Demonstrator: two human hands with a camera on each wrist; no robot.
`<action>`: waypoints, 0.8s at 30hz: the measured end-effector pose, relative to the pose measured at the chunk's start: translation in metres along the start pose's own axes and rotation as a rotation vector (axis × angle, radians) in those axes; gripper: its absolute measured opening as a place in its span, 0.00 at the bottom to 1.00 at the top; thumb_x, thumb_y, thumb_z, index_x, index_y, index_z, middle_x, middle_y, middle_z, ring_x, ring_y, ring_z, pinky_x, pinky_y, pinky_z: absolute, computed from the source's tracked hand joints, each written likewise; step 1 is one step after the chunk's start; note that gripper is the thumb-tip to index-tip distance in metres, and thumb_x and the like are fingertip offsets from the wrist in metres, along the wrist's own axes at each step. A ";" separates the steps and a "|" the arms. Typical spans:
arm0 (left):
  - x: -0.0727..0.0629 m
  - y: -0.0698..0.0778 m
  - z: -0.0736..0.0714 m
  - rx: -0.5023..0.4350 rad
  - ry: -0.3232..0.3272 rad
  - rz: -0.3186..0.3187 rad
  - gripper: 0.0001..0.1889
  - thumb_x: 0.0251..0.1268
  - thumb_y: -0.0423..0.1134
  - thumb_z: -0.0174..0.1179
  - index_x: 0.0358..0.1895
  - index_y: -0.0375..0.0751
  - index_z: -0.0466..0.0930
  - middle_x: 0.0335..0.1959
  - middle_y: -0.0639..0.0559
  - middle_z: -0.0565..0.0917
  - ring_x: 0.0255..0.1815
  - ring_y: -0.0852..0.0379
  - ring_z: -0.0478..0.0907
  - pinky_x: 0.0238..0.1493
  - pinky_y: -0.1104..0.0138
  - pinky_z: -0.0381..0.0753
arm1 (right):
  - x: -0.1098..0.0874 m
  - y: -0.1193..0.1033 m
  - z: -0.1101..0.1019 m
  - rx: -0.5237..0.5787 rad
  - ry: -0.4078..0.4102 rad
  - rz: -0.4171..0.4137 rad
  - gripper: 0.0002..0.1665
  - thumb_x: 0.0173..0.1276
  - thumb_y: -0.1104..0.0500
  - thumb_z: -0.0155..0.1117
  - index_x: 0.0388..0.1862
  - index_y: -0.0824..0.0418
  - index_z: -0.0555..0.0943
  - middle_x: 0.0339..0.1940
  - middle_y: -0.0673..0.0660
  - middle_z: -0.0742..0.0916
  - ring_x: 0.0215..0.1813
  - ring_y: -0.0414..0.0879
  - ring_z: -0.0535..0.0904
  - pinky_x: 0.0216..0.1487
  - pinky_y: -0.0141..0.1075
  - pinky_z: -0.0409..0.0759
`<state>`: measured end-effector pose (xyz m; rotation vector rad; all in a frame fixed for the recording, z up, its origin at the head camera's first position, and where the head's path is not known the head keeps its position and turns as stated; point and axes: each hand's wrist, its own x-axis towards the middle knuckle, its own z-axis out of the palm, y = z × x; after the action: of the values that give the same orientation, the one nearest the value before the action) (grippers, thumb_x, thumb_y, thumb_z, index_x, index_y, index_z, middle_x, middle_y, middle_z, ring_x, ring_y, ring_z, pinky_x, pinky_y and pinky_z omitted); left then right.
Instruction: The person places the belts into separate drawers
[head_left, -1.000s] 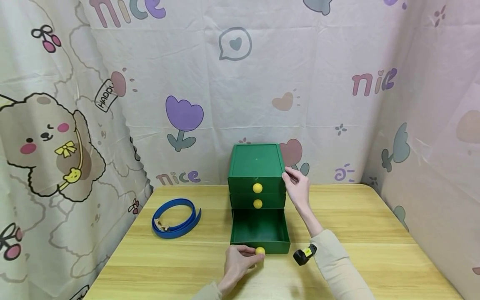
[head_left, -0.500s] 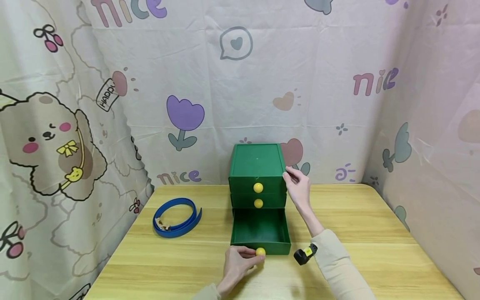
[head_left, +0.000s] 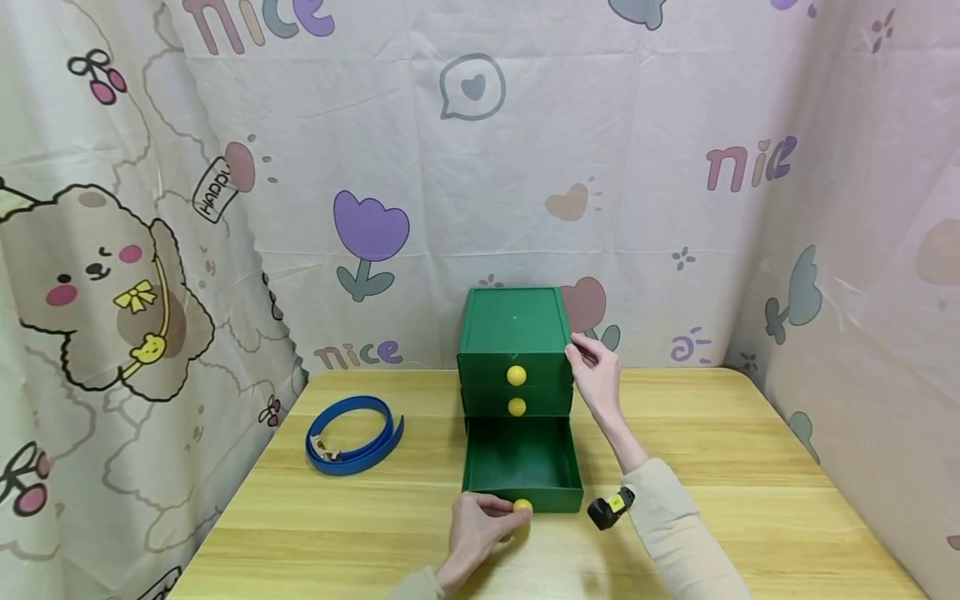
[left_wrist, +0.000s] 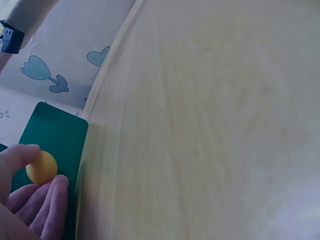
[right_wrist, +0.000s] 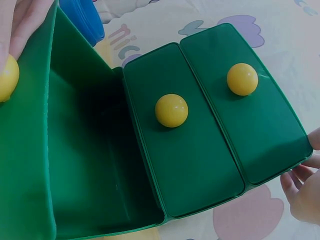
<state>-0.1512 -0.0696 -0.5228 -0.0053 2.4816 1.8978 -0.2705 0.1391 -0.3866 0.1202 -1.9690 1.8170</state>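
A green drawer cabinet point(head_left: 514, 321) stands at the table's back edge, its two upper drawers closed, each with a round yellow knob point(right_wrist: 171, 110). The bottom drawer point(head_left: 522, 454) is pulled far out, and nothing shows inside it. My left hand point(head_left: 480, 529) pinches that drawer's yellow knob point(left_wrist: 42, 167) between thumb and fingers. At the cabinet's upper right front corner, my right hand point(head_left: 597, 377) holds the side, thumb toward the front and fingers along the edge. In the right wrist view, the right fingers point(right_wrist: 312, 161) touch that corner.
A coiled blue belt point(head_left: 352, 437) with a gold buckle lies on the wooden table point(head_left: 337, 533), left of the cabinet. A black wrist camera point(head_left: 610, 508) sits on the right sleeve. Patterned curtains point(head_left: 480, 167) hang behind and at both sides.
The bottom drawer has come slightly farther toward me, with my left hand on its knob. My right hand stays at the cabinet's corner.
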 end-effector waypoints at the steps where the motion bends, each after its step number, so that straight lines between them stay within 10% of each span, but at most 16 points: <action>1: 0.000 0.000 0.000 0.006 -0.003 0.000 0.13 0.46 0.44 0.80 0.28 0.38 0.91 0.23 0.49 0.90 0.21 0.61 0.85 0.26 0.71 0.84 | -0.002 -0.005 0.000 -0.003 -0.005 0.005 0.21 0.74 0.66 0.59 0.62 0.74 0.79 0.63 0.73 0.81 0.64 0.64 0.79 0.50 0.11 0.74; 24: -0.005 -0.006 -0.009 0.051 -0.052 0.076 0.14 0.48 0.48 0.79 0.27 0.39 0.91 0.24 0.50 0.90 0.22 0.64 0.85 0.27 0.73 0.84 | -0.014 -0.032 -0.001 -0.030 -0.014 -0.001 0.21 0.73 0.69 0.57 0.62 0.78 0.77 0.63 0.75 0.81 0.64 0.66 0.79 0.50 0.12 0.75</action>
<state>-0.1465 -0.0800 -0.5260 0.1396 2.5307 1.8355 -0.2461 0.1324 -0.3629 0.1245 -2.0041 1.7904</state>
